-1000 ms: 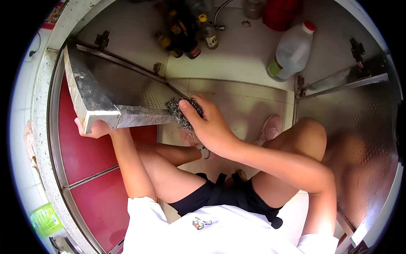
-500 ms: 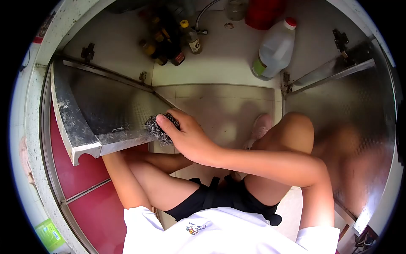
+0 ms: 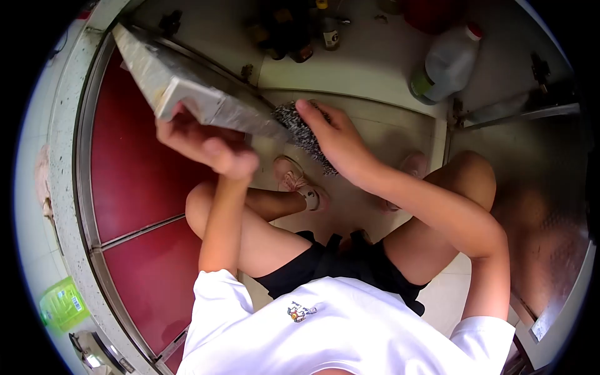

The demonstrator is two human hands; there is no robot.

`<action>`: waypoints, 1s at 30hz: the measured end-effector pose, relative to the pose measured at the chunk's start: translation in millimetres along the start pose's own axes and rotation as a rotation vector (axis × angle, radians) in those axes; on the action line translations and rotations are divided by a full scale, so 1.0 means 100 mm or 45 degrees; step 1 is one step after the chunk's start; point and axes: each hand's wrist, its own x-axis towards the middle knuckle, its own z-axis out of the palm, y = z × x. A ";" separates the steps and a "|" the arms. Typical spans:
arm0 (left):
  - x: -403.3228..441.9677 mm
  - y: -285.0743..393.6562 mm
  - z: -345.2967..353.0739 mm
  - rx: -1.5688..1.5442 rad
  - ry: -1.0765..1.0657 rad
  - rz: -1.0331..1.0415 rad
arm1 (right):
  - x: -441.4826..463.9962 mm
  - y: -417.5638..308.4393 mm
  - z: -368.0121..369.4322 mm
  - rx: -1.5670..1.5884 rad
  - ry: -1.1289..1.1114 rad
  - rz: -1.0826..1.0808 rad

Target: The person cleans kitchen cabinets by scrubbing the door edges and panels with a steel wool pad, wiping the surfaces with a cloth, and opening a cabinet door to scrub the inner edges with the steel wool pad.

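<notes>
My right hand (image 3: 340,140) is closed around a grey steel wool scrubber (image 3: 307,136), thumb on top. The scrubber presses against the near end of a grimy metal panel (image 3: 215,107). My left hand (image 3: 209,147), blurred by motion, grips the panel's notched corner from below with curled fingers. The panel is tilted, its pale edge facing me, and its far side is hidden. Below it are my knees and shoes, on either side of the tiled floor (image 3: 356,125).
In the open cabinet stand a clear jug (image 3: 447,65) with a red cap, several dark bottles (image 3: 284,37) and a red container (image 3: 431,12). A shiny metal door (image 3: 525,162) is at right, red panels (image 3: 137,156) at left. A green packet (image 3: 64,305) lies lower left.
The metal panel has been raised and tilted by my left hand, which has come out from beneath it. My right hand has moved right and up with the scrubber. The view has shifted.
</notes>
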 end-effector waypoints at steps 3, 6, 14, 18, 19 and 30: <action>-0.12 0.08 0.10 0.130 -0.140 0.068 | 0.01 -0.04 -0.02 0.083 0.035 -0.060; -0.17 0.29 0.22 0.124 -0.231 -0.078 | 0.01 -0.03 -0.01 0.032 0.012 -0.060; -0.06 0.36 0.30 0.601 -0.189 -0.073 | 0.03 -0.01 0.00 0.118 0.015 0.018; -0.06 0.28 0.38 0.306 -0.140 -0.092 | 0.04 -0.18 -0.10 0.310 0.068 0.324; -0.06 0.30 0.39 0.333 -0.133 -0.089 | 0.10 -0.18 -0.20 0.420 -0.013 0.475; -0.04 0.31 0.42 0.337 -0.106 -0.071 | -0.04 -0.96 -0.43 0.190 0.277 -0.284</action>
